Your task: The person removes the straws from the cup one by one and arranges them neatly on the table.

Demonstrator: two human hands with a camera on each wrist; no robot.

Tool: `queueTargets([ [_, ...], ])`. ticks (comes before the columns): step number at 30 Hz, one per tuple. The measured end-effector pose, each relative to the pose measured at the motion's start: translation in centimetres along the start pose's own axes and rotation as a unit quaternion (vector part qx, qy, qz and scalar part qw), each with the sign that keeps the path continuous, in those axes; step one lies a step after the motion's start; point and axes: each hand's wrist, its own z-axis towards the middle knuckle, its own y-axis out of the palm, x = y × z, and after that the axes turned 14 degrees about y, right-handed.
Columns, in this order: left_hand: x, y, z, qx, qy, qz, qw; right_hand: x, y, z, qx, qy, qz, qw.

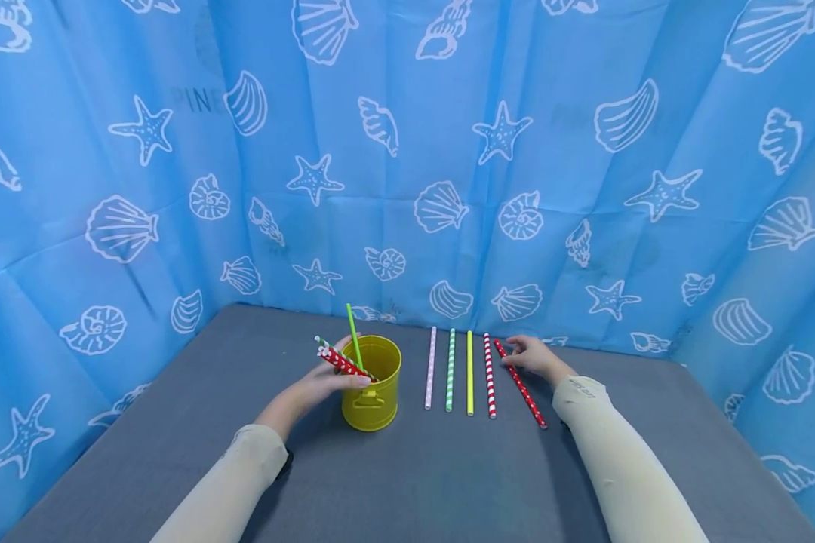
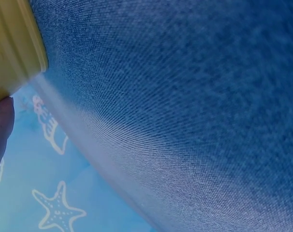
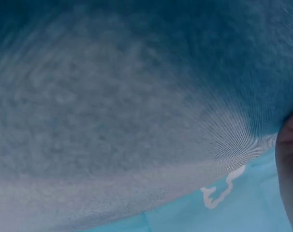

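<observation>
Our left hand (image 1: 322, 386) grips a red dotted paper straw (image 1: 342, 363) over the glossy yellow metal bucket (image 1: 372, 385), centre of the grey woven tabletop (image 1: 414, 483). Our right hand (image 1: 533, 354) rests relaxed fingers on the red dotted straw (image 1: 520, 385), rightmost of five. Wrist views show only weave.

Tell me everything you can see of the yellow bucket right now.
The small yellow metal-looking bucket stands upright on the grey cloth table, left of five paper straws laid in a row. It is round, open-topped, with a rolled rim and a small handle tab on its front. A green straw rises from it; red dotted and striped straws lean over its rim. The left hand rests against its side.
</observation>
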Motion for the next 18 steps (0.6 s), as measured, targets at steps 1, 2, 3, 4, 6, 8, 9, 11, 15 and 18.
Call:
queueTargets([
  [1,0.0,0.1,0.0,-0.001,0.001,-0.002,1.0,0.0,0.0,0.0,0.001,0.007,-0.005,1.0],
  [2,0.0,0.1,0.0,0.0,0.002,-0.004,1.0,0.0,-0.1,0.0,-0.002,0.011,-0.011,1.0],
  [3,0.0,0.1,0.0,0.0,0.004,-0.005,1.0,0.0,-0.2,-0.1,-0.006,0.013,-0.017,1.0],
  [4,0.0,0.2,0.0,0.0,0.005,-0.007,1.0,-0.1,-0.3,-0.3,-0.011,0.012,-0.025,1.0],
  [6,0.0,0.2,0.1,-0.001,0.008,-0.01,0.9999,-0.2,-0.5,-0.7,-0.029,0.003,-0.035,0.999],
  [8,0.1,0.3,0.1,-0.001,0.01,-0.011,0.9999,-0.1,-0.9,-1.2,-0.056,-0.014,-0.042,0.997],
  [9,0.1,0.3,0.1,-0.003,0.012,-0.012,0.9998,0.0,-1.2,-1.5,-0.071,-0.025,-0.046,0.996],
  [11,0.2,0.3,0.1,-0.004,0.015,-0.013,0.9998,0.3,-1.8,-2.1,-0.103,-0.042,-0.049,0.993],
  [15,0.2,0.1,0.0,-0.006,0.016,-0.006,0.9998,0.9,-2.7,-3.0,-0.163,-0.055,-0.065,0.983],
  [18,0.0,-0.1,-0.1,-0.005,0.013,-0.002,0.9999,1.1,-2.8,-3.2,-0.183,-0.054,-0.088,0.978],
])
